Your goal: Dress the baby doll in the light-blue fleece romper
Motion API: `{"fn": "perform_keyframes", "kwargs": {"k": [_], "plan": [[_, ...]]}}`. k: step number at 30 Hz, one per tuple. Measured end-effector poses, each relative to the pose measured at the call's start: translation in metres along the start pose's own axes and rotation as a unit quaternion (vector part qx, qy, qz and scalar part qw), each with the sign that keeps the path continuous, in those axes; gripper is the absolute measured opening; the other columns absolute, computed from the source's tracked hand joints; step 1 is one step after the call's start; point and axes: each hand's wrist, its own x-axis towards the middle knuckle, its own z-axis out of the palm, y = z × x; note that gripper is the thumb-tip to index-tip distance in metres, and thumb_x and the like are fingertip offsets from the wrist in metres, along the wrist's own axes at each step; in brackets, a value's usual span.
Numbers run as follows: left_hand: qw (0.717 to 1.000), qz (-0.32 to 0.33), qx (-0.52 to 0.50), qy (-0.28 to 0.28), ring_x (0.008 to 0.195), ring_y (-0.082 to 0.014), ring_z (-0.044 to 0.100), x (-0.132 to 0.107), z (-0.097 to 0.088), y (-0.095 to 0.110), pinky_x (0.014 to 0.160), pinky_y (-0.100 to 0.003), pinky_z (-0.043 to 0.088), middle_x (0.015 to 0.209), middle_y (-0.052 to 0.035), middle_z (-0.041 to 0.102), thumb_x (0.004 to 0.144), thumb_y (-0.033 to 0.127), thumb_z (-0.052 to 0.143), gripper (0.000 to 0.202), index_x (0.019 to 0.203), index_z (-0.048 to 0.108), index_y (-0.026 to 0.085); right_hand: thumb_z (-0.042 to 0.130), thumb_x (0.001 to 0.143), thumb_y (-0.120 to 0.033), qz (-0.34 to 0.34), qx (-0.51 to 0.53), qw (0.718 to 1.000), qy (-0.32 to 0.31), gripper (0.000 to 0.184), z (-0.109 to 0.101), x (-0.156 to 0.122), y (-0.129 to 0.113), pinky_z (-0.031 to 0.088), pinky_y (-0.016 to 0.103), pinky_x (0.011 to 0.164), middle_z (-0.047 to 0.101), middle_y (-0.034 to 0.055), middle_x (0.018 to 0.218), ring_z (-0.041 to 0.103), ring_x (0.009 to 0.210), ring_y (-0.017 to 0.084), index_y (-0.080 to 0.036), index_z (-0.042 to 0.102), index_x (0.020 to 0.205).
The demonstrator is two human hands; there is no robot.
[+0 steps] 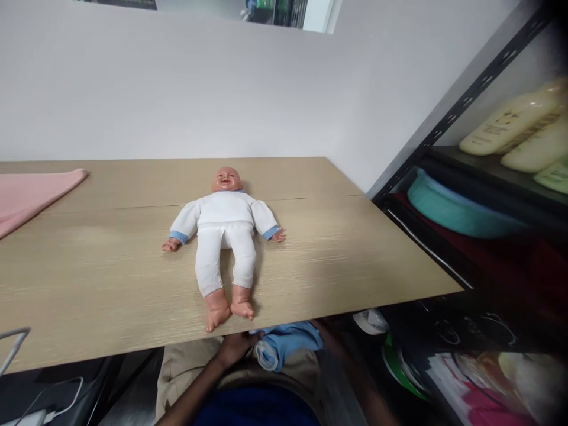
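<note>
At bottom centre, the left hand (pixel 238 348) grips a light-blue cloth (pixel 293 340); whether the shadowed right hand (pixel 326 332) does, I cannot tell. A baby doll (pixel 226 228) lies mid-frame on the surface (pixel 337 251).

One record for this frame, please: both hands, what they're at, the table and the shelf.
Left grip: at the left end of the blue cloth; closure unclear
Right grip: by the cloth's right end; dark, partly hidden, closure unclear
Cloth: bunched above the lap, below the near table edge
Table: doll on its back, white clothes, blue cuffs, bare feet towards the near edge; pink cloth at far left
Shelf, right: bottles above teal basin
</note>
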Motion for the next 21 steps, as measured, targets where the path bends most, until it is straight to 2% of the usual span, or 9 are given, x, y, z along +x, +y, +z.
{"fn": "perform_keyframes", "kwargs": {"k": [4,7,10,11,13,15,17,19,21], "plan": [[0.996,-0.004,0.083,-0.009,0.135,-0.0443,0.070,-0.048,-0.028,-0.024,0.125,-0.058,0.050,0.135,-0.0196,0.081,0.096,0.065,0.077,0.058,0.127,0.078,0.017,0.077,0.080,-0.073,-0.019,-0.017,0.999,-0.041,0.060,0.004,-0.031,-0.019,0.060,0.061,0.113,0.087,0.0184,0.121,0.078,0.124,0.047,-0.022,0.084,0.111],[0.972,-0.058,0.213,-0.078,0.140,-0.0461,0.068,-0.103,-0.067,-0.003,0.126,-0.061,0.047,0.142,-0.0172,0.080,0.103,0.056,0.068,0.043,0.129,0.082,0.024,0.077,0.092,-0.060,-0.097,-0.060,0.984,-0.139,0.044,0.013,-0.072,-0.058,0.064,0.050,0.102,0.085,0.0134,0.118,0.080,0.110,0.035,-0.021,0.083,0.113],[0.965,-0.052,0.196,-0.163,0.136,-0.0372,0.071,-0.155,-0.108,0.051,0.122,-0.050,0.053,0.147,-0.0100,0.079,0.109,0.061,0.066,0.042,0.139,0.080,0.036,0.088,0.091,-0.038,-0.332,-0.154,0.880,-0.303,0.020,0.020,-0.106,-0.119,0.059,0.045,0.105,0.082,0.0083,0.113,0.074,0.109,0.029,-0.023,0.080,0.100],[0.967,-0.009,0.169,-0.189,0.139,-0.0347,0.068,-0.168,-0.119,0.072,0.124,-0.047,0.052,0.152,-0.0082,0.075,0.106,0.061,0.072,0.044,0.144,0.077,0.038,0.089,0.091,-0.033,-0.394,-0.152,0.847,-0.323,0.018,0.022,-0.114,-0.140,0.059,0.043,0.107,0.082,0.0078,0.116,0.075,0.111,0.027,-0.023,0.079,0.102],[0.968,0.113,0.108,-0.199,0.129,-0.0311,0.070,-0.186,-0.135,0.112,0.118,-0.040,0.055,0.136,-0.0084,0.078,0.103,0.058,0.081,0.034,0.127,0.081,0.034,0.085,0.093,-0.025,-0.503,-0.143,0.784,-0.334,0.015,0.026,-0.122,-0.178,0.056,0.042,0.113,0.082,0.0101,0.130,0.074,0.126,0.028,-0.023,0.076,0.105],[0.960,0.228,0.071,-0.146,0.126,-0.0303,0.070,-0.191,-0.143,0.146,0.115,-0.039,0.056,0.132,-0.0095,0.076,0.100,0.051,0.087,0.033,0.127,0.079,0.032,0.076,0.094,-0.020,-0.571,-0.116,0.738,-0.340,0.016,0.031,-0.122,-0.208,0.056,0.039,0.117,0.083,0.0106,0.132,0.075,0.133,0.027,-0.023,0.073,0.110],[0.950,0.291,0.076,-0.081,0.141,-0.0344,0.064,-0.182,-0.146,0.173,0.125,-0.045,0.051,0.148,-0.0118,0.070,0.094,0.044,0.096,0.059,0.147,0.071,0.036,0.070,0.092,-0.018,-0.598,-0.081,0.720,-0.342,0.024,0.035,-0.118,-0.231,0.060,0.036,0.112,0.085,0.0097,0.124,0.079,0.125,0.026,-0.024,0.070,0.115],[0.940,0.325,0.065,-0.075,0.152,-0.0388,0.057,-0.165,-0.147,0.191,0.130,-0.051,0.047,0.158,-0.0133,0.065,0.084,0.043,0.105,0.085,0.157,0.063,0.037,0.070,0.090,-0.024,-0.603,-0.070,0.726,-0.323,0.028,0.036,-0.112,-0.250,0.065,0.034,0.099,0.085,0.0075,0.111,0.083,0.107,0.025,-0.026,0.067,0.118],[0.938,0.331,0.032,-0.096,0.143,-0.0368,0.064,-0.148,-0.146,0.204,0.124,-0.049,0.052,0.149,-0.0120,0.070,0.081,0.044,0.107,0.080,0.150,0.068,0.034,0.072,0.090,-0.032,-0.605,-0.088,0.737,-0.288,0.028,0.034,-0.107,-0.267,0.063,0.033,0.082,0.082,0.0034,0.096,0.079,0.086,0.024,-0.027,0.067,0.117]]}}
